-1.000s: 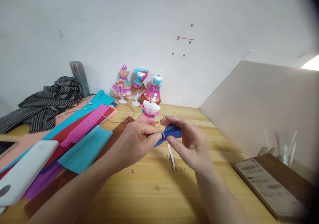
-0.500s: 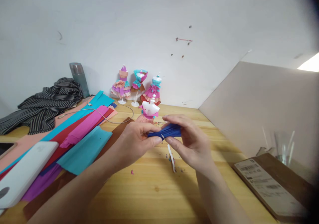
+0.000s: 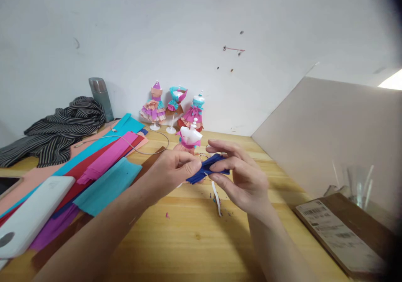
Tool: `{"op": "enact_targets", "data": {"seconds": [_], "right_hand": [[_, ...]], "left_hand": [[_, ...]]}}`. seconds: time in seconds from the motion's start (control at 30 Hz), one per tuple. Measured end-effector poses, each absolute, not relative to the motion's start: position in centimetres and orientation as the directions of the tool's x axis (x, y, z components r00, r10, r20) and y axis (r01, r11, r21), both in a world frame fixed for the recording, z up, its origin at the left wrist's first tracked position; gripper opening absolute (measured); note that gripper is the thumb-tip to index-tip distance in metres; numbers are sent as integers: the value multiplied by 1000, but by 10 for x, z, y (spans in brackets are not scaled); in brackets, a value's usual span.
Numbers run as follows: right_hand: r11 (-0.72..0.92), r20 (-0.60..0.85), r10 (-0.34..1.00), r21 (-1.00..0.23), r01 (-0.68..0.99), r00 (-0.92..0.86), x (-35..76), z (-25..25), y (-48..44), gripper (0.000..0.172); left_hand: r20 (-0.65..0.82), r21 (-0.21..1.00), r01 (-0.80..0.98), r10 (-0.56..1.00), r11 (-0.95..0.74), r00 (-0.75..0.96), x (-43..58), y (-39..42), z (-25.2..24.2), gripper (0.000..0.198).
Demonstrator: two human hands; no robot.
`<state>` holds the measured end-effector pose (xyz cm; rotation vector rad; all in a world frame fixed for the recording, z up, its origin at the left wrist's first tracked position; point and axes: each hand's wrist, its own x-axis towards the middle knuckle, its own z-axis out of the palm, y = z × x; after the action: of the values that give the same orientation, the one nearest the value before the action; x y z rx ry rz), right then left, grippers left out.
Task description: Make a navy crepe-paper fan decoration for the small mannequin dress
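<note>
A strip of dark blue crepe paper point(image 3: 198, 176), gathered into pleats, is held above the table between both hands. A small pale tie or thread end shows near its middle. My left hand point(image 3: 172, 168) pinches the paper's left part with thumb and forefinger. My right hand point(image 3: 245, 175) grips the right part between thumb and fingers, with the forefinger raised a little off it. Just beyond the hands stands a small white dress-form figure point(image 3: 191, 135) in a pink and peach paper dress. Below the right hand lies a narrow white strip point(image 3: 216, 199) among tiny paper scraps.
Several colored paper sheets point(image 3: 108, 185) lie at left, with a white device point(image 3: 34, 217), a striped cloth point(image 3: 67, 127) and a flask point(image 3: 101, 100). More dressed figures point(image 3: 153, 106) stand by the wall. At right are a cardboard box point(image 3: 342, 232) and a clear cup point(image 3: 359, 192).
My left fingers have shifted on the blue crepe paper, and its left end now fans out wider and lower. My right forefinger and middle finger have spread apart; the right hand still holds it.
</note>
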<state>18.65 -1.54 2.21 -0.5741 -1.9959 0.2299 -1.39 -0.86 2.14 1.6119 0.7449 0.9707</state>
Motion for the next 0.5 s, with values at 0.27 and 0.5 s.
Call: {"op": "enact_targets", "data": {"seconds": [0.27,0.5], "right_hand": [[852,757,518,-418,315,-398,186,23,-17,17],[835,748,546,-454,311,-377,187,21,-16,20]], "left_hand": [[85,990,-141,879,-20,469,-10,-8,19,27],[89,972,-234,914,7,396,-7,-12,28,21]]}}
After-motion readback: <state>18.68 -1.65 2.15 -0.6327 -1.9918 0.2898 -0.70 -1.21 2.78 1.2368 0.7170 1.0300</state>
